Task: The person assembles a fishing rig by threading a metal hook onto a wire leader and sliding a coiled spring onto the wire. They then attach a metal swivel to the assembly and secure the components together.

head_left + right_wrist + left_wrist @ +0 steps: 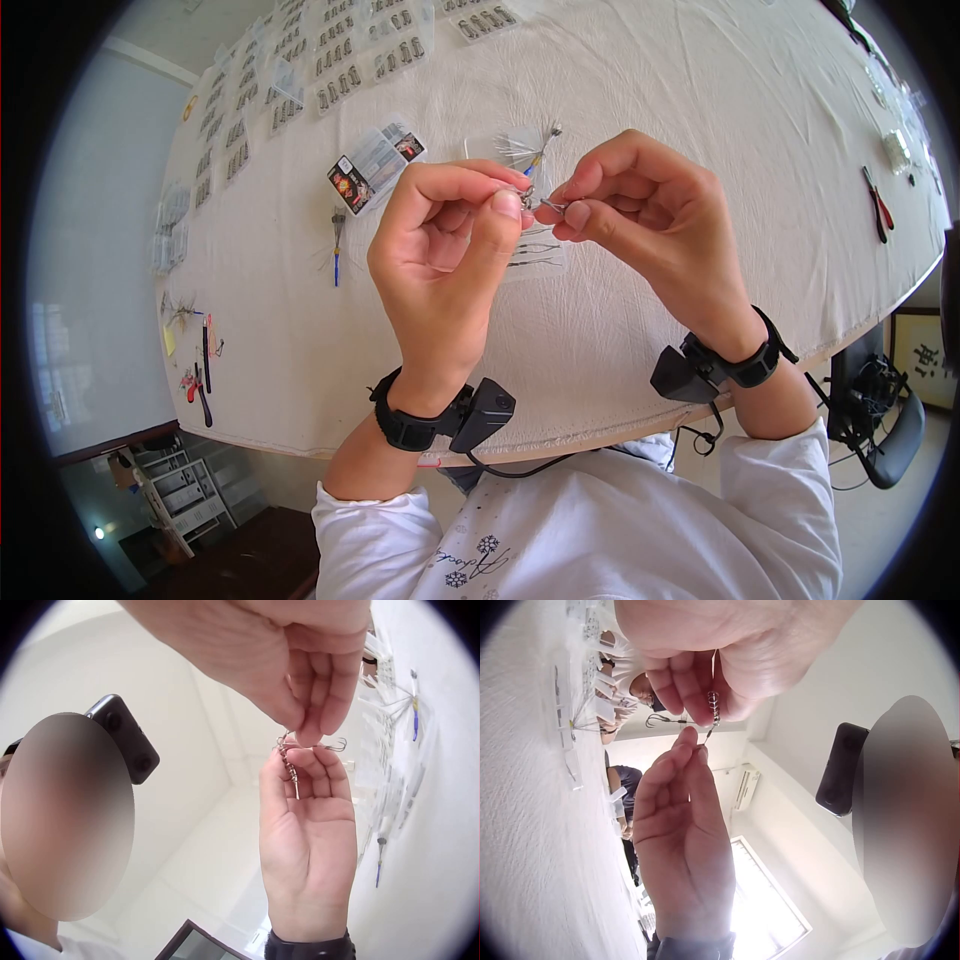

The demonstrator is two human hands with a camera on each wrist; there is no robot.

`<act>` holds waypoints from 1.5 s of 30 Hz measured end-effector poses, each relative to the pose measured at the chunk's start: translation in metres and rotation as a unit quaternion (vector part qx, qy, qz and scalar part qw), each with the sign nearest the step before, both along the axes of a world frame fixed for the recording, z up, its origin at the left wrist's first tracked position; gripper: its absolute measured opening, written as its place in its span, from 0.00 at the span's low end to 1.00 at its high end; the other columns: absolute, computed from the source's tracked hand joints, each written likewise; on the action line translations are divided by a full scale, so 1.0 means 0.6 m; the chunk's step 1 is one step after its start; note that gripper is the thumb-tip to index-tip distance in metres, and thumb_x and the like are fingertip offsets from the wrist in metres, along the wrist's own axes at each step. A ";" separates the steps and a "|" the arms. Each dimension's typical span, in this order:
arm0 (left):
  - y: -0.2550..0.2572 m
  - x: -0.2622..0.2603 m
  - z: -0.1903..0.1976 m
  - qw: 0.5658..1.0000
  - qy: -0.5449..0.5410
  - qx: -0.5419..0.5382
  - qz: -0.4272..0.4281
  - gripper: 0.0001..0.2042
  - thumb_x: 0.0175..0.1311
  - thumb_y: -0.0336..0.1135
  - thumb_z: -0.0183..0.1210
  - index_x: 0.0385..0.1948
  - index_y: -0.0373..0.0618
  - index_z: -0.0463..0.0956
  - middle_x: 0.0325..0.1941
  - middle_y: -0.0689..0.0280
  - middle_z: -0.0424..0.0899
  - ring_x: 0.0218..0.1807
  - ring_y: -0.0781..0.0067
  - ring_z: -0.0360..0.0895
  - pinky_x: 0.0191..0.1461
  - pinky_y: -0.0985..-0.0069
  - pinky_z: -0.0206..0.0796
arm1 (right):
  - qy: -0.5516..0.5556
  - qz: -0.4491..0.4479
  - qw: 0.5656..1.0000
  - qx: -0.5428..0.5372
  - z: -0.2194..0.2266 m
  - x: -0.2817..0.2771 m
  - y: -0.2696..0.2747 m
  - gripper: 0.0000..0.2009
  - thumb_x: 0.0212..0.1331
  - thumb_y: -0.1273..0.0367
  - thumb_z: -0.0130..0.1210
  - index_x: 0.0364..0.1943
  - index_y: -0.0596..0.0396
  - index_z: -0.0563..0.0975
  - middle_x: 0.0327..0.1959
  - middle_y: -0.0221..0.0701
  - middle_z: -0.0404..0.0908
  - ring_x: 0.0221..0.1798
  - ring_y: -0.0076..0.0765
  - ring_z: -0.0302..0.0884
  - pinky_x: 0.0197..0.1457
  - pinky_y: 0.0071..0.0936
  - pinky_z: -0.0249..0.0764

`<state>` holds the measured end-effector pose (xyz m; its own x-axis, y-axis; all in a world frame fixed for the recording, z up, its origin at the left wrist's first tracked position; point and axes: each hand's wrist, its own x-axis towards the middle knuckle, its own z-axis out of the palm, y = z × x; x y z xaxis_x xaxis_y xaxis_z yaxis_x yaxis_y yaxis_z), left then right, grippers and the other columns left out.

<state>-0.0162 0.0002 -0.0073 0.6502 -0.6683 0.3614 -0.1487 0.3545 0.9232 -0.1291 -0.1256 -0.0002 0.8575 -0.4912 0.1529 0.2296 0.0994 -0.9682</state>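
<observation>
My left hand (430, 245) and right hand (665, 205) meet fingertip to fingertip above the table. In the left wrist view, the left fingers pinch a short silvery metal coil (714, 709) threaded on a straight wire. A fishing hook (656, 720) with several points sticks out sideways beside those fingers. The right thumb and fingertips pinch a thin metal end just below the coil, largely covered by them. From the right wrist view, the coil (289, 766) slants across the left fingers, and the hook (341, 745) juts out between the two hands.
Beneath the hands lies a clear tray (545, 265) of dark wire pieces. Near it are a labelled plastic box (375, 168) and a blue-handled wire bundle (337, 250). Many clear cases (340, 88) of metal pieces fill the far left. Pliers (880, 205) lie right, tools (205, 370) left.
</observation>
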 end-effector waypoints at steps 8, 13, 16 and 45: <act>0.000 0.002 -0.001 1.000 -0.004 -0.003 0.006 0.03 0.63 0.26 0.55 0.35 0.40 0.70 0.40 0.60 0.78 0.36 0.78 0.73 0.44 0.77 0.67 | 0.004 0.011 1.000 0.009 0.003 -0.001 -0.001 0.04 0.60 0.76 0.56 0.37 0.64 0.75 0.35 0.33 0.81 0.39 0.24 0.81 0.44 0.19 0.77; -0.001 -0.001 0.002 1.000 0.012 0.002 0.011 0.03 0.63 0.26 0.55 0.35 0.41 0.70 0.40 0.60 0.78 0.35 0.78 0.73 0.44 0.77 0.67 | 0.024 0.024 0.999 0.034 0.004 -0.002 -0.003 0.05 0.61 0.75 0.55 0.37 0.64 0.76 0.36 0.33 0.81 0.41 0.24 0.80 0.46 0.19 0.78; -0.001 0.000 -0.001 1.000 0.013 -0.006 0.012 0.03 0.63 0.26 0.55 0.35 0.41 0.70 0.40 0.60 0.78 0.35 0.78 0.74 0.44 0.77 0.68 | 0.025 0.021 0.998 0.045 0.006 -0.001 0.000 0.07 0.59 0.76 0.57 0.39 0.64 0.75 0.36 0.32 0.80 0.41 0.24 0.80 0.46 0.19 0.78; 0.000 0.001 -0.002 1.000 0.015 0.001 0.005 0.03 0.63 0.26 0.55 0.35 0.41 0.70 0.41 0.60 0.78 0.36 0.78 0.74 0.45 0.77 0.68 | 0.003 -0.027 0.999 -0.029 0.001 0.000 0.000 0.07 0.55 0.78 0.60 0.37 0.63 0.76 0.35 0.29 0.80 0.38 0.19 0.77 0.44 0.17 0.75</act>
